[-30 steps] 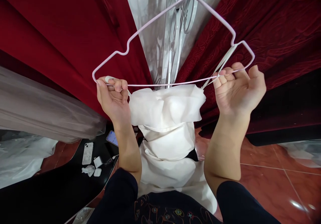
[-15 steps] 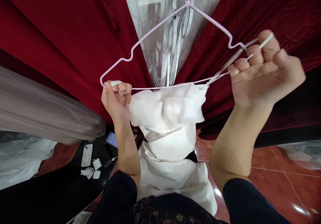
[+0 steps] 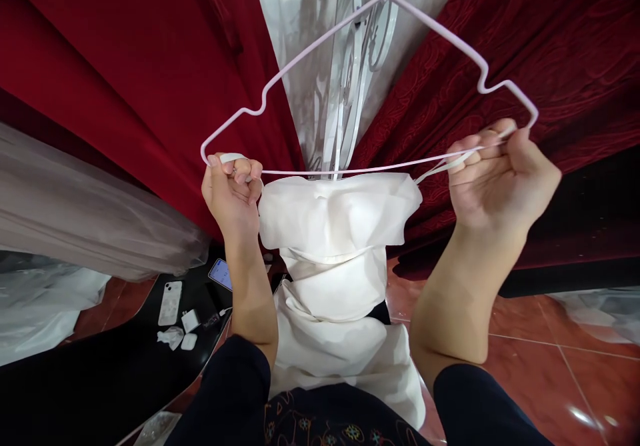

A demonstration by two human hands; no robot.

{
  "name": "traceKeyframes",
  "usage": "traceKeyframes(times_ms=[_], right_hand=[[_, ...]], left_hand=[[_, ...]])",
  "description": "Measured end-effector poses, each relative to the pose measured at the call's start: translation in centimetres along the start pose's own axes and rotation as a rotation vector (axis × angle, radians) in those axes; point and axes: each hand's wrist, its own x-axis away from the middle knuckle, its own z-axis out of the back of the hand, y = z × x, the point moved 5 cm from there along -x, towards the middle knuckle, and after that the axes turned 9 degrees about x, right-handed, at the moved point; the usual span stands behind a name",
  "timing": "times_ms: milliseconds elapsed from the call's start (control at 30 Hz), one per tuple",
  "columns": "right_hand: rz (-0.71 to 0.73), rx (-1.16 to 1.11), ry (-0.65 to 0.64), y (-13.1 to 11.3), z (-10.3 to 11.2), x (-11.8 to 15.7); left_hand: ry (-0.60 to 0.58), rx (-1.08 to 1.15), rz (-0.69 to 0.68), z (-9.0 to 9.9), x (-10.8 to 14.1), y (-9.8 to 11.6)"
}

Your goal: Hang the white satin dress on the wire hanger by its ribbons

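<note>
A pale lilac clothes hanger (image 3: 320,41) spans the view in front of me, its hook end at the top. My left hand (image 3: 233,189) is closed around the hanger's lower left corner, with a bit of white strap showing over the fingers. At the lower right corner, my right hand (image 3: 503,176) pinches the hanger's bar together with a thin white strap (image 3: 445,165). That strap runs down to a white dress (image 3: 335,213), which hangs just below the bar and falls in folds towards my lap.
Dark red curtains (image 3: 150,66) hang on both sides of a white metal frame (image 3: 345,99). At lower left a black tabletop (image 3: 125,359) carries a white phone (image 3: 171,303), a lit phone (image 3: 221,273), a white charger (image 3: 190,321) and a small white case (image 3: 189,342). Red tiles (image 3: 525,319) cover the floor.
My right hand has moved left and down, and its spread fingers have closed on the strap and hanger corner. The hanger's right corner now shows above it. My left hand stays nearly still.
</note>
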Motion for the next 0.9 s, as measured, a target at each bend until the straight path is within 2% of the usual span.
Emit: traceKeyframes(times_ms=[100, 200, 267, 433, 467, 533, 600, 667, 733, 800, 900], right_hand=[[0.054, -0.174, -0.016, -0.8, -0.8, 0.9], [0.097, -0.127, -0.065, -1.1, -0.7, 1.5], [0.126, -0.074, -0.076, -1.1, -0.5, 1.6], [0.174, 0.036, -0.073, -1.4, -0.3, 1.3], [0.172, 0.046, -0.076, -1.4, -0.4, 1.2], [0.151, 0.048, -0.082, -1.4, -0.4, 1.1], [0.125, 0.042, -0.083, -1.2, -0.4, 1.0], [0.122, 0.043, -0.070, -1.2, -0.4, 0.8], [0.136, 0.050, -0.050, -1.2, -0.4, 0.7], [0.134, 0.061, -0.031, -1.1, -0.4, 0.7], [0.105, 0.045, -0.029, -1.0, -0.5, 0.9]], left_hand=[[-0.066, -0.001, 0.027, 0.4, -0.2, -0.4], [-0.115, -0.082, -0.032, 1.4, -0.3, -0.4], [-0.103, -0.200, -0.140, 2.4, -0.3, 0.0], [-0.010, -0.438, -0.531, 4.1, -0.3, 1.9], [-0.019, -0.452, -0.594, 4.1, -0.5, 2.3], [-0.123, -0.474, -0.651, 3.4, -1.1, 2.8], [-0.302, -0.507, -0.594, 2.2, -2.1, 2.9], [-0.478, -0.561, -0.466, 0.6, -3.0, 2.7], [-0.581, -0.639, -0.372, -1.0, -3.3, 2.5], [-0.560, -0.669, -0.313, -2.3, -3.5, 2.7], [-0.384, -0.606, -0.231, -3.2, -3.6, 2.7]])
